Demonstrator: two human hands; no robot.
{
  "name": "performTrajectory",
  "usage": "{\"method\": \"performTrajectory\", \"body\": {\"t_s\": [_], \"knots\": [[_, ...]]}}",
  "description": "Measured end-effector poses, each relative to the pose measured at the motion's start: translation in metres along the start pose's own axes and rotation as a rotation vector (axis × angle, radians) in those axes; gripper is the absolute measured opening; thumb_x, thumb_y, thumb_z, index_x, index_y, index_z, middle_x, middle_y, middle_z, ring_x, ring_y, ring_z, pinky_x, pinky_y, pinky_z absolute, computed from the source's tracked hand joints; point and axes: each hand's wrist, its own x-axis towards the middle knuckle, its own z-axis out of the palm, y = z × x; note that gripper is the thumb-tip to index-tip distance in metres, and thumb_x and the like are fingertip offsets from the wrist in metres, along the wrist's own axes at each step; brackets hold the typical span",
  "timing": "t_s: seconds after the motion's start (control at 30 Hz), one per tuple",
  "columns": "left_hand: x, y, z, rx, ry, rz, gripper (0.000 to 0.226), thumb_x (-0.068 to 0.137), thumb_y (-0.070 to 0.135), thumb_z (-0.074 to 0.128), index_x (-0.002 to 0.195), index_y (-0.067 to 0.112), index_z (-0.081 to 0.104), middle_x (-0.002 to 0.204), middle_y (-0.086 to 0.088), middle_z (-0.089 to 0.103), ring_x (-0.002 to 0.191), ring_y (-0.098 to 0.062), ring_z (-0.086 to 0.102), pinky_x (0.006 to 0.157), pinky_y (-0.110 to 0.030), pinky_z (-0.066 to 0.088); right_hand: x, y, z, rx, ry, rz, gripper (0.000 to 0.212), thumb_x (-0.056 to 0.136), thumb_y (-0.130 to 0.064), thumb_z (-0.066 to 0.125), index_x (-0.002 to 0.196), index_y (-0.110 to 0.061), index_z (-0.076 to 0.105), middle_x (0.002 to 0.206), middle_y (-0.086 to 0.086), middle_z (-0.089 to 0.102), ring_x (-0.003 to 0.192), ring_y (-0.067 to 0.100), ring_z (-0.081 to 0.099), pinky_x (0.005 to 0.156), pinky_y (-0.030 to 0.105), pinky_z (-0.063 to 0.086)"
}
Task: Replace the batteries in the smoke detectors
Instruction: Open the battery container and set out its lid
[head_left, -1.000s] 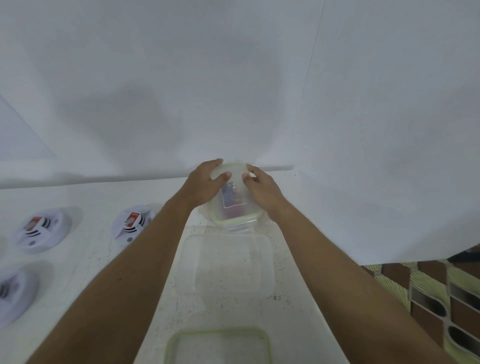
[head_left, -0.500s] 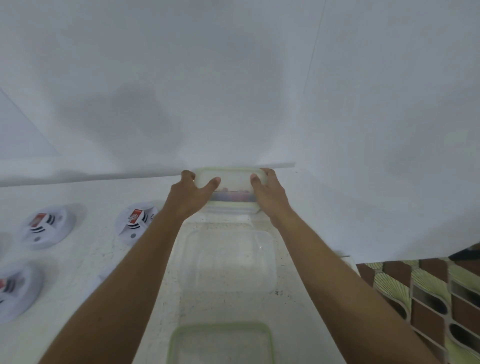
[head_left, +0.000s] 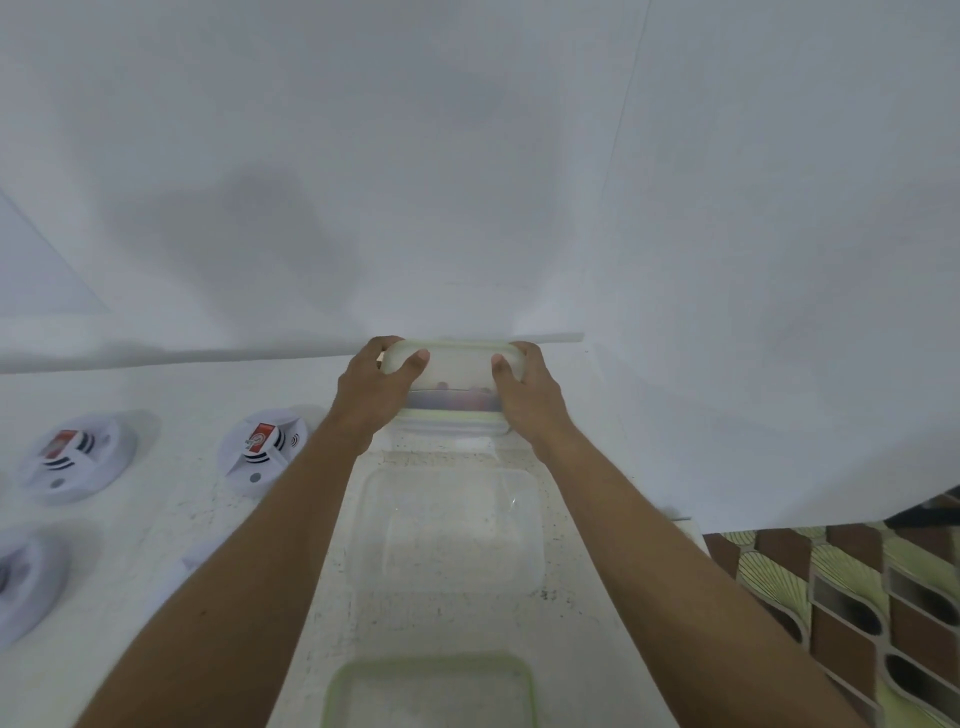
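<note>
A clear plastic container (head_left: 457, 384) with a green-edged lid sits at the far end of the white table, by the wall. Dark and reddish batteries show dimly through its side. My left hand (head_left: 376, 387) grips its left end and my right hand (head_left: 527, 389) grips its right end, thumbs over the lid. Three white round smoke detectors lie to the left: one (head_left: 262, 447) with a red label near my left forearm, one (head_left: 72, 460) further left, one (head_left: 23, 582) at the left edge.
An open clear container (head_left: 447, 525) lies between my forearms. A green-rimmed lid (head_left: 431, 691) lies nearer to me. White sheets cover the wall behind and to the right. A patterned tiled floor (head_left: 852, 592) shows beyond the table's right edge.
The container was tilted up between my hands a second ago; now it lies flat on the table by the wall, both hands holding its ends.
</note>
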Motion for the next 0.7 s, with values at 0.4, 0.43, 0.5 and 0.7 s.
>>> {"method": "performTrajectory", "body": {"t_s": [0.4, 0.43, 0.5, 0.7], "knots": [[0.007, 0.010, -0.008, 0.329, -0.095, 0.202, 0.056, 0.092, 0.046, 0.062, 0.144, 0.035, 0.045, 0.151, 0.001, 0.035, 0.141, -0.019, 0.030, 0.117, -0.039, 0.026, 0.003, -0.001, -0.003, 0.001, -0.018, 0.020, 0.040, 0.104, -0.041, 0.044, 0.142, -0.025, 0.043, 0.129, 0.001, 0.056, 0.112, 0.020, 0.055, 0.097, 0.039, 0.050], [0.006, 0.012, -0.009, 0.379, -0.133, 0.255, 0.056, 0.092, 0.047, 0.063, 0.144, 0.032, 0.047, 0.151, 0.003, 0.039, 0.142, -0.017, 0.031, 0.116, -0.035, 0.025, 0.004, -0.001, -0.005, -0.005, -0.024, 0.020, 0.041, 0.104, -0.041, 0.046, 0.142, -0.026, 0.044, 0.132, 0.000, 0.055, 0.115, 0.021, 0.055, 0.100, 0.040, 0.049], [0.004, 0.013, -0.008, 0.409, -0.168, 0.277, 0.055, 0.088, 0.050, 0.066, 0.138, 0.028, 0.055, 0.141, 0.003, 0.052, 0.133, -0.014, 0.043, 0.106, -0.025, 0.031, 0.005, -0.002, -0.008, -0.019, -0.022, 0.020, 0.047, 0.102, -0.043, 0.049, 0.146, -0.026, 0.044, 0.140, 0.000, 0.052, 0.128, 0.022, 0.051, 0.109, 0.042, 0.045], [-0.005, 0.018, -0.004, 0.474, 0.072, 0.133, 0.063, 0.074, 0.069, 0.069, 0.103, 0.016, 0.054, 0.096, 0.004, 0.060, 0.091, -0.020, 0.058, 0.078, -0.035, 0.047, 0.006, -0.006, -0.003, 0.087, 0.119, 0.046, 0.060, 0.100, -0.035, 0.056, 0.151, -0.016, 0.032, 0.150, 0.007, 0.043, 0.135, 0.023, 0.046, 0.108, 0.034, 0.040]]}}
